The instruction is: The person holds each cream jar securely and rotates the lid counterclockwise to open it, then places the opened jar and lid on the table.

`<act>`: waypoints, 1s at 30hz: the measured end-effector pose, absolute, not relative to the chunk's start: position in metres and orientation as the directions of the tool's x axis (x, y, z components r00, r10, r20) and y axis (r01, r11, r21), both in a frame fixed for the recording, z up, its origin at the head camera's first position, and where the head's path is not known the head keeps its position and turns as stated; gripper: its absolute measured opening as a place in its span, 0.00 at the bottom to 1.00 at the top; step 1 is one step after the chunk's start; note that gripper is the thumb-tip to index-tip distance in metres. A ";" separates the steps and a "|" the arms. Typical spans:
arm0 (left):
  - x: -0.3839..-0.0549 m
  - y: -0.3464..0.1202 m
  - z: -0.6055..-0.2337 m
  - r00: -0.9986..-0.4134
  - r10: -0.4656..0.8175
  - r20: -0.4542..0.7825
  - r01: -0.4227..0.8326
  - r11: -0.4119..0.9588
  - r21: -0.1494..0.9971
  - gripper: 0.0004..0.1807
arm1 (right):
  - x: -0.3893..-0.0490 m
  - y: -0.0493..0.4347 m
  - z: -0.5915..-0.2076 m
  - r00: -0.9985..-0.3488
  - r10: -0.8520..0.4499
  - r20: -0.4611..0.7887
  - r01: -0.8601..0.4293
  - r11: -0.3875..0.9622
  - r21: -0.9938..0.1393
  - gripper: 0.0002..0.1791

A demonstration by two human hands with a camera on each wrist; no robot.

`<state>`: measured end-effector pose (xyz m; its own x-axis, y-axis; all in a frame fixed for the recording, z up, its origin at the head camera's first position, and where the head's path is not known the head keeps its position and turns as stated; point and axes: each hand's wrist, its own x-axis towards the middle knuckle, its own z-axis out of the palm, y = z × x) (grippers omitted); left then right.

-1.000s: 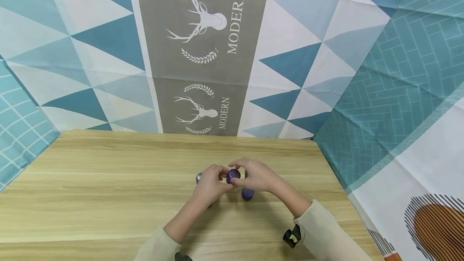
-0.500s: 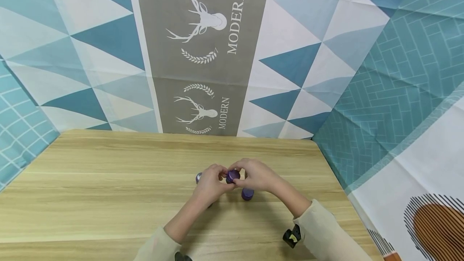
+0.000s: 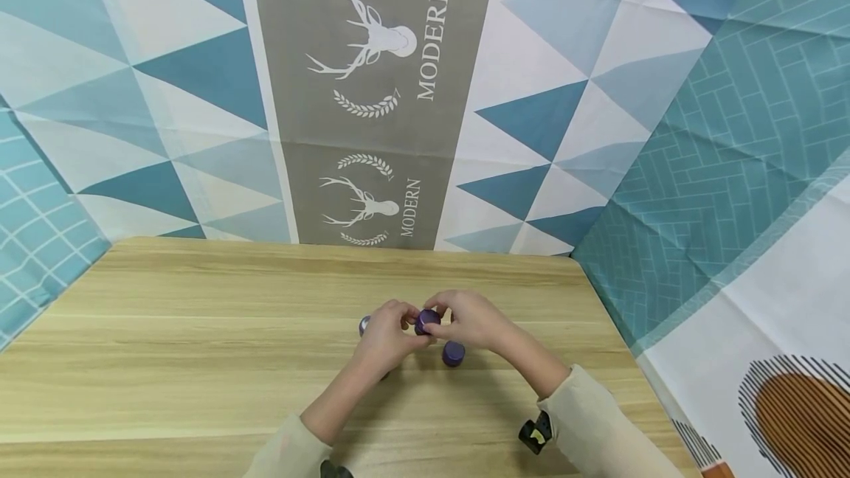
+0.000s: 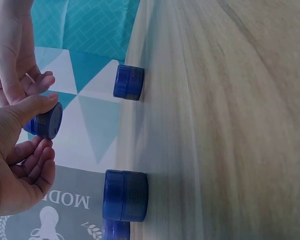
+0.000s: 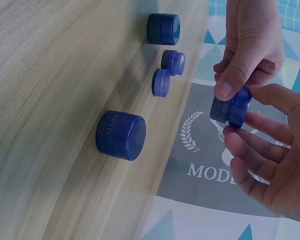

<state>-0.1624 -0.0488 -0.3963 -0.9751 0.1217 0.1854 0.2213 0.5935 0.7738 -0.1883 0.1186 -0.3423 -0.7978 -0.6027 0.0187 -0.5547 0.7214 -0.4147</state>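
Both hands hold a small blue-purple cosmetic jar above the wooden table. In the right wrist view, my left hand pinches the lettered body with its thumb and fingers. My right hand has its thumb and fingertips around the lid. Whether that lid is loose or tight cannot be told. Below the hands, another jar stands upright on the table. A further jar peeks out, mostly hidden behind the left hand.
On the tabletop, the right wrist view shows a larger jar, a second jar, a small lidless-looking jar and what looks like a lid beside it. Patterned cloth hangs behind the table.
The right hand's fingers have shifted slightly on the lid, the index fingertip moving a little to the right. The left hand and the jar stay in almost the same place.
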 end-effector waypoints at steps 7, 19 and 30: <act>-0.161 -0.047 -0.396 -0.971 0.127 0.204 0.239 0.600 0.763 0.18 | -0.186 0.120 -0.341 -0.781 -0.625 0.002 -0.569 0.709 -0.417 0.23; -0.162 -0.048 -0.396 -0.975 0.120 0.185 0.220 0.593 0.775 0.18 | -0.188 0.119 -0.343 -0.785 -0.619 0.023 -0.574 0.713 -0.403 0.18; -0.163 -0.047 -0.397 -0.972 0.130 0.196 0.235 0.597 0.767 0.18 | -0.189 0.122 -0.343 -0.760 -0.649 0.005 -0.590 0.688 -0.421 0.26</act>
<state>-0.1627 -0.0466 -0.3969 -0.9719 0.1302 0.1962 0.2349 0.5967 0.7673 -0.1886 0.1225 -0.3433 -0.7605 -0.6493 0.0051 -0.5905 0.6882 -0.4215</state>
